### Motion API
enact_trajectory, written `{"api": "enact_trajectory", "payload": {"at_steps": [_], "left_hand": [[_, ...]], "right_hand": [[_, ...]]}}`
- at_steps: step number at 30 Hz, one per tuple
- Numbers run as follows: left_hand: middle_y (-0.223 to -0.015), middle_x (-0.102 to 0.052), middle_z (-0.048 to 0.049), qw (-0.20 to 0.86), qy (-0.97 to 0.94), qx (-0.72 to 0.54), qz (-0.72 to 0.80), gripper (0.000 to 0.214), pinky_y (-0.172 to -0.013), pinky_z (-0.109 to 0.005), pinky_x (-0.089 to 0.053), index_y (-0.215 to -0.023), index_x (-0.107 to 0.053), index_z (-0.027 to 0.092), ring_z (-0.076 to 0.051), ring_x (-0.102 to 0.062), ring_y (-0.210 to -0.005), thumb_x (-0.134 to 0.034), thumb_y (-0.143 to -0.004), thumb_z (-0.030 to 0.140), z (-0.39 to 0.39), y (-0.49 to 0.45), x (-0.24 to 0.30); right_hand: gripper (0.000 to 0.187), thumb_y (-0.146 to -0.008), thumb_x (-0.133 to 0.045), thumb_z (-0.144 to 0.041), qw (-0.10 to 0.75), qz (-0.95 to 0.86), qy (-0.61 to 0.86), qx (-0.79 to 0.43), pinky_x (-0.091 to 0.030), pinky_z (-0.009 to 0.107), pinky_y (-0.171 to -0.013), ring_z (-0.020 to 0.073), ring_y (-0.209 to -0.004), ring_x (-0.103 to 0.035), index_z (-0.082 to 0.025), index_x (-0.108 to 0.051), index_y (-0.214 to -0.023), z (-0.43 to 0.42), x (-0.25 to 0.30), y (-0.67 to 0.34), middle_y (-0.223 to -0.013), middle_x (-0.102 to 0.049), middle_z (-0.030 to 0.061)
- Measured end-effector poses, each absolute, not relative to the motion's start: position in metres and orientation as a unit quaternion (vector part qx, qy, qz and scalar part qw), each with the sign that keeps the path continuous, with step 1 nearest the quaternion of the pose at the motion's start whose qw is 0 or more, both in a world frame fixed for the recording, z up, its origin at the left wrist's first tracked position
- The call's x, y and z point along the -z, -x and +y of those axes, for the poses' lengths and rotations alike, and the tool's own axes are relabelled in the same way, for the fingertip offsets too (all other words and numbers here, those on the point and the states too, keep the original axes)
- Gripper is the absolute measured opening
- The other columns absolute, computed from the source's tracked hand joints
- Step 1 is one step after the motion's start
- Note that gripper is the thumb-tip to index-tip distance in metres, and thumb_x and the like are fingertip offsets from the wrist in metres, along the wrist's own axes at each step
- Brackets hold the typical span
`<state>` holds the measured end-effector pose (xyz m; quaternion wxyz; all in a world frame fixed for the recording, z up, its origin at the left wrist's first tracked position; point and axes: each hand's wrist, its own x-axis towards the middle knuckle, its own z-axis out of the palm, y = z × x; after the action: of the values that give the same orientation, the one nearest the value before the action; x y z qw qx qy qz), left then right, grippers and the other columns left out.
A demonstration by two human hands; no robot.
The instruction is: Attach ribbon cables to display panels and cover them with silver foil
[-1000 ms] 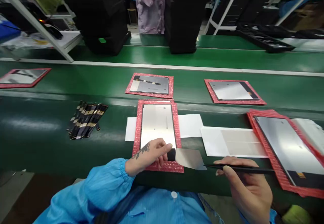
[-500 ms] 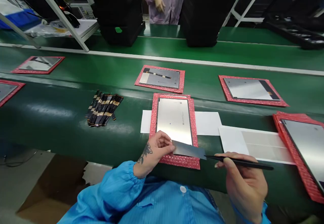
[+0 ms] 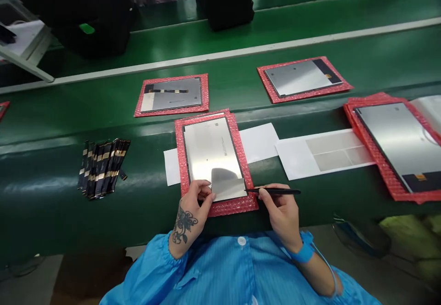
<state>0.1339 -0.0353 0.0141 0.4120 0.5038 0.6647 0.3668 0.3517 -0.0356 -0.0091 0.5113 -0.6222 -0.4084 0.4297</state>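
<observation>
In front of me a silver display panel (image 3: 210, 153) lies on pink bubble wrap (image 3: 241, 149). A thin grey strip of film (image 3: 227, 188) is held over the panel's near end. My left hand (image 3: 195, 208) pinches the strip's left end between thumb and fingers. Closed round black tweezers (image 3: 279, 191), my right hand (image 3: 282, 208) keeps their tip at the strip's right end. Whether the strip touches the panel all along, I cannot tell.
A pile of black flex cables (image 3: 103, 167) lies to the left. White backing sheets (image 3: 292, 158) rest to the right, beside stacked panels (image 3: 389, 121) on bubble wrap. Farther back are two more wrapped panels (image 3: 175, 98) (image 3: 299, 77). Black boxes (image 3: 223, 2) stand behind.
The strip has come down from above the near edge onto the panel's near end, and both hands moved forward with it. The camera view has turned right and downward.
</observation>
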Motion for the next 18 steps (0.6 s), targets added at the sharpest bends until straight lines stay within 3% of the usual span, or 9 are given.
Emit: {"api": "enact_trajectory", "payload": {"at_steps": [10, 18], "left_hand": [[-0.079, -0.074, -0.0006, 0.36, -0.523, -0.341, 0.693, 0.016, -0.067, -0.027, -0.06, -0.094, -0.064, 0.022, -0.016, -0.073, -0.072, -0.069, -0.082, 0.032, -0.0428, -0.1323, -0.0138], [-0.077, -0.073, 0.0003, 0.348, -0.536, -0.335, 0.692, 0.013, -0.066, -0.026, -0.061, -0.089, -0.065, 0.022, -0.015, -0.071, -0.069, -0.069, -0.081, 0.031, -0.0428, -0.1354, -0.0163]], "right_hand": [[0.03, -0.087, -0.075, -0.052, 0.497, -0.416, 0.625, -0.436, -0.063, 0.035, -0.07, 0.0221, -0.075, -0.074, -0.024, -0.066, -0.092, -0.0402, 0.0139, -0.3515, -0.086, -0.076, 0.0045], [0.025, -0.088, -0.073, -0.051, 0.487, -0.41, 0.629, -0.446, -0.063, 0.043, -0.074, 0.0267, -0.081, -0.075, -0.028, -0.065, -0.094, -0.0428, 0.0144, -0.3527, -0.09, -0.076, 0.0052]]}}
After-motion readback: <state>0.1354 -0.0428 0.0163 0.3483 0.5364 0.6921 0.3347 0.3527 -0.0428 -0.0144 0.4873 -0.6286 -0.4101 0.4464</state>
